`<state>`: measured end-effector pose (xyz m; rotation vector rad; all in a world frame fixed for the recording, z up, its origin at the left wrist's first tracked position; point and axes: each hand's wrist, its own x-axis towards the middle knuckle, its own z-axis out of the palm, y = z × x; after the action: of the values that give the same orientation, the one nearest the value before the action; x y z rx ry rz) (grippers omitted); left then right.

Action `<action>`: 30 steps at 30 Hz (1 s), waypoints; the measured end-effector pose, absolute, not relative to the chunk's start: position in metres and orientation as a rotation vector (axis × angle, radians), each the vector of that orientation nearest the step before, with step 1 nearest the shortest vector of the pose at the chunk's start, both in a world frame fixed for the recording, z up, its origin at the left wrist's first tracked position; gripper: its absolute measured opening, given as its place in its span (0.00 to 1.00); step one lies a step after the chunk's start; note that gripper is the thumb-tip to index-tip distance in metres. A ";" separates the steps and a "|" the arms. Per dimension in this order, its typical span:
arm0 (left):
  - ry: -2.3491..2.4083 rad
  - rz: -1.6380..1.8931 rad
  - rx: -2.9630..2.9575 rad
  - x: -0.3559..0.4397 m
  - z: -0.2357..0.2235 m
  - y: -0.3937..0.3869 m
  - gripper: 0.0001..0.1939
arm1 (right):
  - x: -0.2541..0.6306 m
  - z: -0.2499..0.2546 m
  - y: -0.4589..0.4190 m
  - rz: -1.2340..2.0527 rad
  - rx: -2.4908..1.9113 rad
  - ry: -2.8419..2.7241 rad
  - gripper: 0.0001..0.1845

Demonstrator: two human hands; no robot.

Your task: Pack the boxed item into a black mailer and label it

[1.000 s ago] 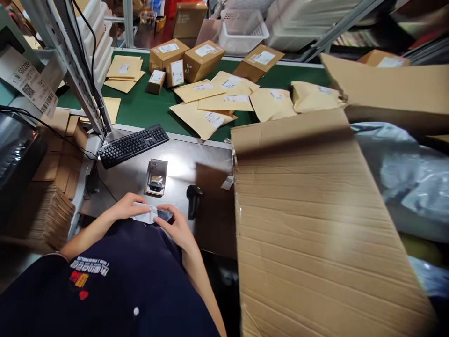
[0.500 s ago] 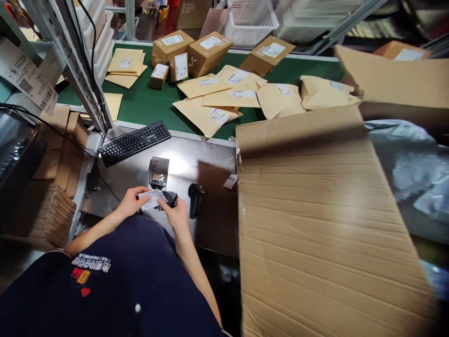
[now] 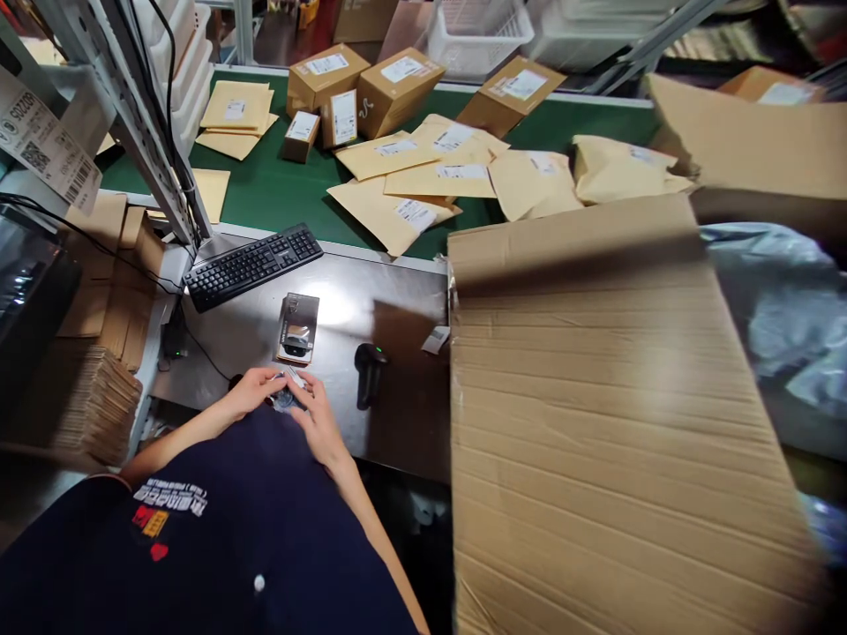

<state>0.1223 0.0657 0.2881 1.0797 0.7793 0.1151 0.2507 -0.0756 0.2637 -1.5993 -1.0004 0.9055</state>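
Close to my body, above the near edge of the metal table [image 3: 337,309], both hands hold a small crinkled plastic packet [image 3: 286,399] with something dark and a white strip showing. My left hand [image 3: 252,392] pinches it from the left. Fingers of my right hand [image 3: 320,423] close on it from the right and cover part of it. What is inside cannot be made out. Just beyond my fingers lies a flat dark retail box [image 3: 297,328] with a product picture. To the right of my right hand lies a black barcode scanner [image 3: 368,375] with a small green light.
A black keyboard [image 3: 255,265] lies at the table's back left. Behind it, a green conveyor belt [image 3: 265,194] carries padded envelopes [image 3: 390,216] and cardboard boxes [image 3: 399,93]. A large cardboard carton [image 3: 582,397] stands along the right side. Folded cartons [image 3: 86,401] are stacked left.
My hands have drawn closer together and slightly nearer my body. The white and black packet, spread out before, is now bunched between my fingers. The retail box is more fully visible.
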 end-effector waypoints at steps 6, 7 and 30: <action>0.616 -0.043 1.781 0.140 0.263 0.084 0.18 | 0.262 0.211 -0.083 1.140 -1.541 -0.312 0.30; 0.635 -0.017 1.900 0.148 0.257 0.092 0.15 | 0.267 0.200 -0.081 1.126 -1.555 -0.281 0.29; 0.581 -0.451 2.669 0.216 0.201 0.143 0.15 | 0.303 0.146 0.015 0.649 -2.038 -0.095 0.24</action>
<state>0.2162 0.1434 0.2009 2.6694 0.5805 -0.4507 0.3029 0.0150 0.1463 -2.0377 -0.0953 0.6494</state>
